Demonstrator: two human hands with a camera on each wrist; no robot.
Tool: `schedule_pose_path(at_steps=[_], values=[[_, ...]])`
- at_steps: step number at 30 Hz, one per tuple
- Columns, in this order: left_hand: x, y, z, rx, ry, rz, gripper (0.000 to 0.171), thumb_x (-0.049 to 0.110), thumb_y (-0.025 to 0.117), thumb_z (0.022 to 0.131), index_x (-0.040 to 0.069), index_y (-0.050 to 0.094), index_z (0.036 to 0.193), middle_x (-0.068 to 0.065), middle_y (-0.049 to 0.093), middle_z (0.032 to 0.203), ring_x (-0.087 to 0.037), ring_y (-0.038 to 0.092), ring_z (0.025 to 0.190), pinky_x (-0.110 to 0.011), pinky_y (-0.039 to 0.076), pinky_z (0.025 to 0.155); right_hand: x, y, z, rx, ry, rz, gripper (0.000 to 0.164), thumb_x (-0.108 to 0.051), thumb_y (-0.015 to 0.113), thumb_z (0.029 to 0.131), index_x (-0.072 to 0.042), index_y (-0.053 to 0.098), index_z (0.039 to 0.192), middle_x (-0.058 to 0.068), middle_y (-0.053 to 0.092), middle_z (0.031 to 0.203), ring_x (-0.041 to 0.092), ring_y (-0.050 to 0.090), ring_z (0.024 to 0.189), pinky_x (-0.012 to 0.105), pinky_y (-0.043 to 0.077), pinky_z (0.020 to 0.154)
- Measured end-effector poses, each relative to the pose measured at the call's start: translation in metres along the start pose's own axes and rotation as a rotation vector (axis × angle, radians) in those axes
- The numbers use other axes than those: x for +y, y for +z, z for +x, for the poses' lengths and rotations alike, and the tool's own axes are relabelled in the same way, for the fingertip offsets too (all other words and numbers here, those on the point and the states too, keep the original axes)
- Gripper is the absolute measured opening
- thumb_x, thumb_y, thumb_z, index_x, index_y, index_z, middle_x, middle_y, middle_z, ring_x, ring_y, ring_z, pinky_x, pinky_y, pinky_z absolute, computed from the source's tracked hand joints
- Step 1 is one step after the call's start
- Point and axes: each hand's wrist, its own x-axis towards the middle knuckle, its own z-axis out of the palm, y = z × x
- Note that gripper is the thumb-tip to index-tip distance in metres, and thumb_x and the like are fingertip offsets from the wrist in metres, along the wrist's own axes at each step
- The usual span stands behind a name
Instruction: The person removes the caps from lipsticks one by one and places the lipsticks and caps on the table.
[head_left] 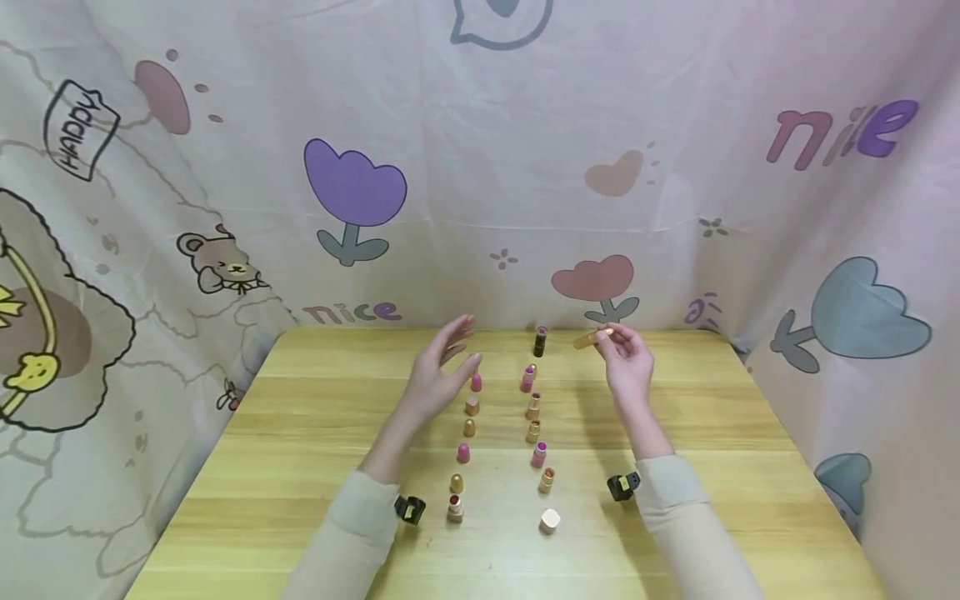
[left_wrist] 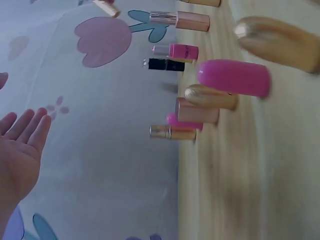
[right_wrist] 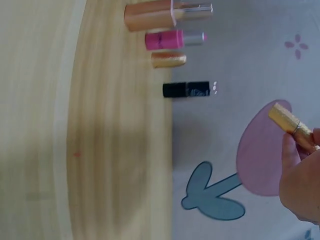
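Note:
My right hand (head_left: 628, 358) is raised over the back right of the table, pinching a gold lipstick tube (right_wrist: 290, 122) between thumb and fingertips. The tube tilts and shows a seam partway along. Over the back of the left row hovers my left hand (head_left: 438, 379), fingers extended and thumb spread; in the left wrist view its palm shows with nothing in it. Below it stand a pink cap (head_left: 476, 382), a rose-gold cap (head_left: 472, 406) and a gold rounded cap (head_left: 469, 427). Nearest the right hand is a black lipstick (head_left: 540, 342) upright at the back.
The right row holds several uncapped lipsticks, among them a pink one (head_left: 539, 454) and a gold one (head_left: 547, 480). A pale square cap (head_left: 550, 522) stands in front. In the left row's front is an uncapped lipstick (head_left: 455, 509). A patterned curtain (head_left: 480, 167) hangs behind the wooden table (head_left: 300, 467).

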Motion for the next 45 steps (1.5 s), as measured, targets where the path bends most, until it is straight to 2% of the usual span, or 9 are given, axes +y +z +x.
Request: schedule_pose_path(at_steps=[6,11,16,19,22,28,33,37,45], values=[[-0.01,0.016,0.034,-0.082,-0.017,0.044,0.073,0.011,0.071,0.099,0.012,0.033,0.162,-0.01,0.04,0.164,-0.03,0.046,0.145,-0.045,0.039,0.122,-0.006,0.013,-0.01,-0.046,-0.042,0.02,0.035,0.007,0.068,0.096,0.013,0.056,0.128,0.004,0.068,0.108,0.014,0.068,0.102,0.028,0.059,0.097],[-0.014,0.032,0.055,-0.206,-0.034,0.139,0.074,0.024,0.069,0.101,0.013,0.03,0.164,-0.005,0.039,0.165,-0.024,0.044,0.147,-0.038,0.038,0.122,-0.01,0.022,-0.016,-0.078,-0.066,0.007,0.035,0.007,0.068,0.096,0.014,0.057,0.129,0.001,0.071,0.106,0.014,0.069,0.101,0.028,0.06,0.096],[-0.016,0.047,0.069,-0.347,-0.037,0.223,0.079,0.028,0.069,0.101,0.015,0.025,0.165,-0.008,0.039,0.165,-0.028,0.048,0.144,-0.037,0.04,0.121,-0.013,0.03,-0.02,-0.115,-0.086,0.004,0.036,0.008,0.068,0.095,0.015,0.057,0.129,0.008,0.07,0.111,0.014,0.07,0.101,0.029,0.06,0.096],[-0.016,0.055,0.075,-0.404,-0.048,0.231,0.081,0.025,0.071,0.1,0.015,0.024,0.166,-0.01,0.041,0.163,-0.031,0.053,0.139,-0.039,0.045,0.117,-0.014,0.034,-0.022,-0.142,-0.096,0.008,0.036,0.008,0.068,0.095,0.014,0.057,0.129,0.012,0.069,0.113,0.014,0.07,0.101,0.029,0.06,0.096],[-0.017,0.061,0.078,-0.444,-0.058,0.218,0.078,0.019,0.073,0.099,0.011,0.031,0.163,-0.012,0.046,0.16,-0.03,0.059,0.133,-0.038,0.05,0.112,-0.014,0.038,-0.023,-0.159,-0.1,0.005,0.034,0.007,0.068,0.096,0.013,0.058,0.128,0.016,0.068,0.116,0.014,0.07,0.101,0.03,0.06,0.096],[-0.018,0.07,0.081,-0.463,-0.054,0.199,0.054,0.012,0.074,0.098,-0.002,0.053,0.145,-0.017,0.066,0.135,-0.026,0.066,0.121,-0.033,0.055,0.105,-0.013,0.044,-0.026,-0.168,-0.105,-0.02,0.034,0.006,0.069,0.095,0.013,0.059,0.127,0.02,0.068,0.118,0.014,0.069,0.102,0.03,0.06,0.096],[-0.018,0.073,0.081,-0.438,-0.041,0.208,0.035,0.009,0.074,0.097,-0.001,0.065,0.129,-0.012,0.072,0.116,-0.023,0.069,0.108,-0.026,0.058,0.097,-0.01,0.047,-0.027,-0.182,-0.109,-0.035,0.033,0.008,0.069,0.095,0.013,0.06,0.125,0.012,0.07,0.113,0.013,0.07,0.101,0.028,0.061,0.094],[-0.017,0.072,0.081,-0.426,-0.041,0.208,0.027,0.008,0.073,0.097,-0.001,0.067,0.122,-0.01,0.073,0.108,-0.02,0.07,0.101,-0.021,0.059,0.091,-0.01,0.048,-0.028,-0.196,-0.132,-0.037,0.03,0.01,0.067,0.095,0.014,0.06,0.124,0.01,0.07,0.11,0.011,0.07,0.098,0.027,0.061,0.093],[-0.011,0.071,0.081,-0.445,-0.057,0.233,0.024,0.007,0.074,0.097,-0.001,0.068,0.119,-0.01,0.075,0.105,-0.018,0.071,0.095,-0.018,0.059,0.083,-0.011,0.045,-0.029,-0.2,-0.103,-0.035,0.031,0.008,0.068,0.095,0.013,0.061,0.124,0.03,0.066,0.121,0.013,0.071,0.098,0.03,0.061,0.094]])
